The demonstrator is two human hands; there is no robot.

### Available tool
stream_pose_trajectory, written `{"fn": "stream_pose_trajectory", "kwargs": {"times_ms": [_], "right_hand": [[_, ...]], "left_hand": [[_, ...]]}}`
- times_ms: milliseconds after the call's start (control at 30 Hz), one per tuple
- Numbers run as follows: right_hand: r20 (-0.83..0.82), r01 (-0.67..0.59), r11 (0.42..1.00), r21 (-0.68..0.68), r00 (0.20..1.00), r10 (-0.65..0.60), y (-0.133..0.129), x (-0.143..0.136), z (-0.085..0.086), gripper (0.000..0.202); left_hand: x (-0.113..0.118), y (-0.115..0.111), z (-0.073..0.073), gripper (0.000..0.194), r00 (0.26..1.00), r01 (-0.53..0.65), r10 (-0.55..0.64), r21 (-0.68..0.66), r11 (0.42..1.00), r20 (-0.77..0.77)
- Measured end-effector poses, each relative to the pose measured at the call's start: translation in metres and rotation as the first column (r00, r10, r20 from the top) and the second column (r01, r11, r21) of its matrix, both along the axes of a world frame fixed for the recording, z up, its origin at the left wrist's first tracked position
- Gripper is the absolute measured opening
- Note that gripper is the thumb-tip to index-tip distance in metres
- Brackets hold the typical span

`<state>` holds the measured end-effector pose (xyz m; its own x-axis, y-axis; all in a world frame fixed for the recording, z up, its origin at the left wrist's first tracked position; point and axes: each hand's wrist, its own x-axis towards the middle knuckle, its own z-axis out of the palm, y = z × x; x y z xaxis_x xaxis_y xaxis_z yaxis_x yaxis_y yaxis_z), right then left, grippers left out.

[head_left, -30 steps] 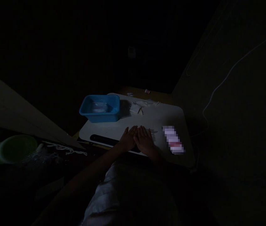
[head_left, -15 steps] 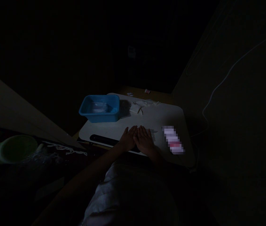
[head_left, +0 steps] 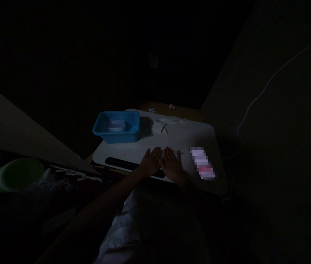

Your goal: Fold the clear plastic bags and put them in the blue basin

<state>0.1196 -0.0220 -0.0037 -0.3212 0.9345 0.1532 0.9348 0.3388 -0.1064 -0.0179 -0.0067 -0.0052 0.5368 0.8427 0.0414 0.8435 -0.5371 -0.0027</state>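
Side by side near the front edge of a small white table (head_left: 133, 152), both my hands lie flat, palms down. My left hand (head_left: 150, 161) has its fingers stretched out on the tabletop. My right hand (head_left: 171, 164), fingers also extended, rests on a thin clear plastic piece (head_left: 181, 152), perhaps a bag, that shows past its fingertips and is mostly covered. The thumbs are close together. Off to the right of my hands lies a phone-shaped thing (head_left: 202, 164) with a bright, pixelated face.
A blue plastic basin (head_left: 121, 138) with clear packets (head_left: 116, 125) inside stands at the table's left. White scraps (head_left: 158, 127) lie at the back, near a small spool-like item (head_left: 172, 106). A dark slot (head_left: 121, 163) runs along the front. A green container (head_left: 20, 174) is at lower left.
My right hand has slid slightly to the right, opening a gap between it and my left hand. My left hand has barely moved.
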Motion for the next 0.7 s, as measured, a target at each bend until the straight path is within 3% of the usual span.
{"fn": "stream_pose_trajectory", "kwargs": {"times_ms": [267, 700], "right_hand": [[0.033, 0.044, 0.997, 0.071, 0.998, -0.046, -0.002, 0.02, -0.001, 0.058], [0.079, 0.109, 0.987, 0.114, 0.99, -0.119, -0.001, 0.039, -0.001, 0.056]], "left_hand": [[-0.002, 0.001, -0.009, 0.051, 1.0, 0.01, -0.012, 0.082, 0.997, 0.018], [-0.001, 0.0, -0.005, 0.052, 0.999, 0.007, -0.009, 0.067, 0.998, 0.03]]}}
